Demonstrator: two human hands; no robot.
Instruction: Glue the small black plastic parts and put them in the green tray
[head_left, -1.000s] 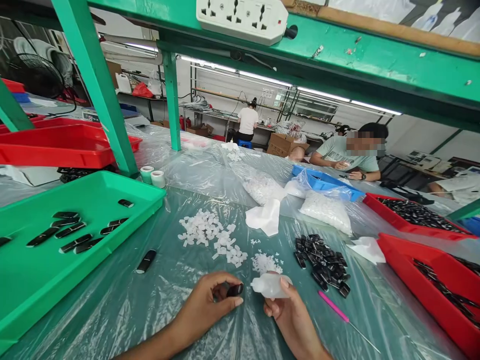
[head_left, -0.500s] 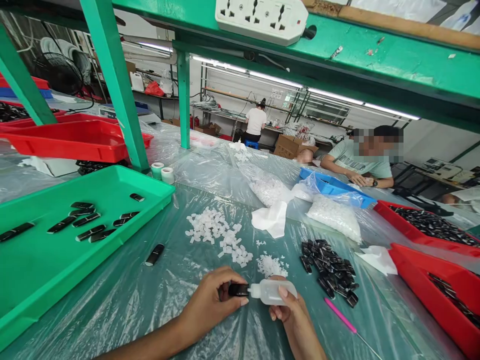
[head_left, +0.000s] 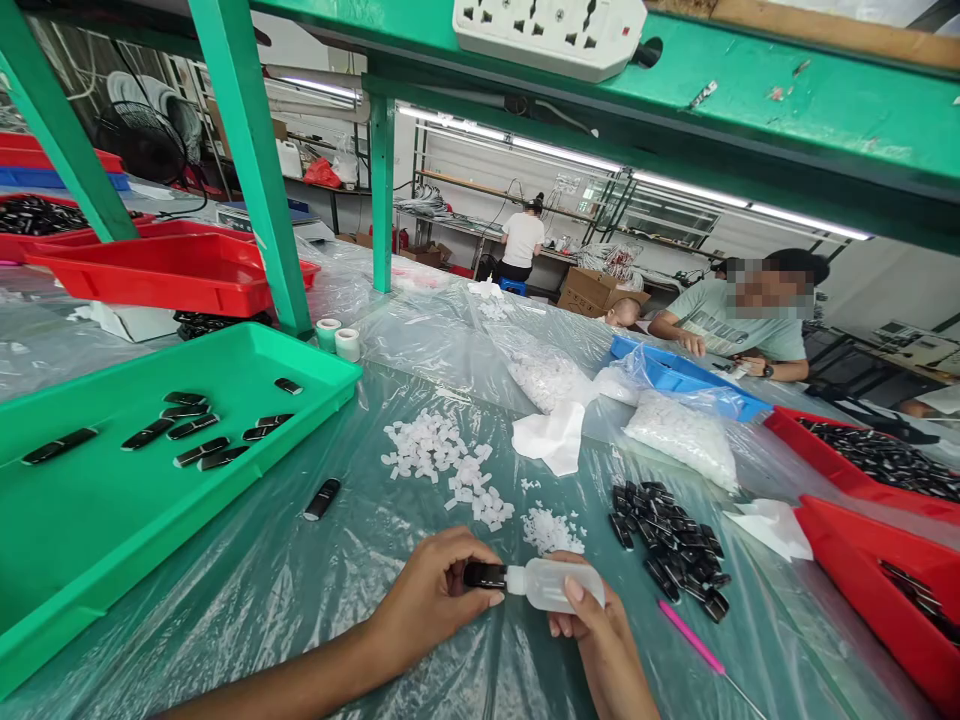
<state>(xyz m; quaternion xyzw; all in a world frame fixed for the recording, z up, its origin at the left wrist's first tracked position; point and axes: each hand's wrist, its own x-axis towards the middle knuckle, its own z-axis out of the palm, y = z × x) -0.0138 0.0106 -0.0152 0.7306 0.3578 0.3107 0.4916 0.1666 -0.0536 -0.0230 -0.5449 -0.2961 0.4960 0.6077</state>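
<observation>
Between the thumb and fingers of my left hand [head_left: 439, 592] is a small black plastic casing [head_left: 484, 576], held level above the table. My right hand [head_left: 589, 620] grips a translucent white squeeze bottle [head_left: 559, 585], lying sideways with its nozzle end against the casing's right end. The nozzle tip itself is hidden. Just beyond my hands lie a pile of small white plastic pieces [head_left: 427, 445] and a heap of finer white bits [head_left: 553, 530]. To the right is a heap of black casings [head_left: 667, 545]. A single black casing [head_left: 322, 499] rests left of my hands.
At left a green tray [head_left: 172, 490] holds several black casings. Near the right heap lies a pink-handled thin tool [head_left: 690, 637]. Red trays [head_left: 847, 560] line the right edge. Bags of white pieces [head_left: 682, 437] and a blue tray [head_left: 686, 380] stand farther back, before a seated person [head_left: 742, 320].
The bottle's nozzle has moved in against the black casing, closing the small gap between them. The whole view has shifted slightly. The person opposite has moved a hand.
</observation>
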